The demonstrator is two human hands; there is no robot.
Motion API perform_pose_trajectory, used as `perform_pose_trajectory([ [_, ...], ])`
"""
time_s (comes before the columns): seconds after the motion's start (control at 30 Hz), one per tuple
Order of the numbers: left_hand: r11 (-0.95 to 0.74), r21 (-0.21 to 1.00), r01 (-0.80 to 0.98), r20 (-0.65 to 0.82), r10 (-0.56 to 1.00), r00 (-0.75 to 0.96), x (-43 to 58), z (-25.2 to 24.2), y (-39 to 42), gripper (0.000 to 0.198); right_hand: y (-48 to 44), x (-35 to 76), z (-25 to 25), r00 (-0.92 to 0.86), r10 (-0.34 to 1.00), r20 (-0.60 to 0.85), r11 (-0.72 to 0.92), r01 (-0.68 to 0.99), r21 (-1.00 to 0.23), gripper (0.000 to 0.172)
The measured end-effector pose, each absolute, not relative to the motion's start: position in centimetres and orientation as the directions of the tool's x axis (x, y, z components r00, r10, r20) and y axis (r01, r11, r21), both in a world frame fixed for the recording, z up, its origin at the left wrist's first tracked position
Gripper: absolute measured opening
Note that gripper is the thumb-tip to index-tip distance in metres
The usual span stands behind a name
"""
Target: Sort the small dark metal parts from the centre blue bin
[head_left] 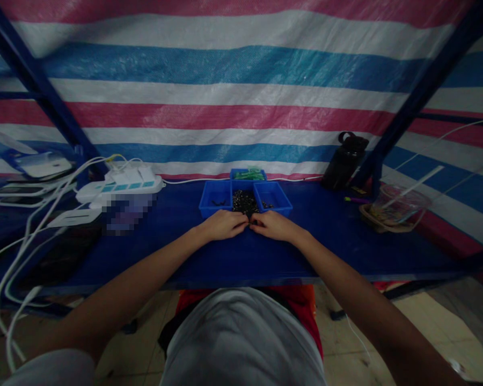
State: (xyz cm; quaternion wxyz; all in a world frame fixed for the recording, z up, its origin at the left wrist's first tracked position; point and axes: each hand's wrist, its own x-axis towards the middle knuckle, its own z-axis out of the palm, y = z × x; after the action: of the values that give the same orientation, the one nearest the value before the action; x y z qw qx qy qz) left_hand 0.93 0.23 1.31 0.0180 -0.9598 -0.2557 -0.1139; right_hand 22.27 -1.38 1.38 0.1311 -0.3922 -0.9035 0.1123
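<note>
1. Heap of tiny dark shiny pieces (244, 200) sits dead centre on the flat dark-blue table (241, 262), right in front of the person. Prob there so both hands get at it equally, imo.

2. Open rectangular blue plastic tray on the L (216, 188) and open rectangular blue plastic tray on the R (279, 195) flank it, each w/ a few small dark bits inside. Guessing they're angled round the heap b/c that keeps reaches short.

3. Blue plastic tray at the back (243, 183) has crinkly green bits (249, 174) in it. Farthest of the lot, so prob needed less often, just a guess tho.

4. L hand (224, 224) & R hand (277, 225) meet at the heap's near edge, forearms coming in from both sides. Looks like a steady pose for fiddly stuff tbh.

5. Fingers: curled in & narrow on both, tips almost together. Can't tell if they're pinching a piece, too small/dark.

6. Heap vs fingers: just beyond the tips, hands cover its front edge, so idk if it has its own tray.

7. Btw white plastic power strip w/ cables (121, 186) is off L, tall black bottle w/ loop handle (342, 162) off R, both well apart from the hands, presumably to leave elbow room.
</note>
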Motion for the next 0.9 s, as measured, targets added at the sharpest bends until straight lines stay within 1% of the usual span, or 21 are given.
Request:
perform_pose_trajectory([
  [0.3, -0.860, 0.014, 0.510, 0.249, 0.497, 0.831, 0.85, 1.05, 0.37, 0.019, -1.57, 22.17, 1.70, -0.648, 0.750, 0.136, 0.655, 0.698, -0.287, 0.016],
  [0.57, -0.854, 0.026, 0.519, 0.220, 0.512, 0.831, 0.95, 1.15, 0.38, 0.020, -1.50, 22.22, 1.65, -0.646, 0.750, 0.140, 0.657, 0.704, -0.270, 0.017],
  [0.9, -0.847, 0.018, 0.531, 0.219, 0.521, 0.825, 0.98, 0.92, 0.50, 0.020, -1.38, 22.22, 1.56, -0.642, 0.755, 0.134, 0.651, 0.710, -0.267, 0.017],
])
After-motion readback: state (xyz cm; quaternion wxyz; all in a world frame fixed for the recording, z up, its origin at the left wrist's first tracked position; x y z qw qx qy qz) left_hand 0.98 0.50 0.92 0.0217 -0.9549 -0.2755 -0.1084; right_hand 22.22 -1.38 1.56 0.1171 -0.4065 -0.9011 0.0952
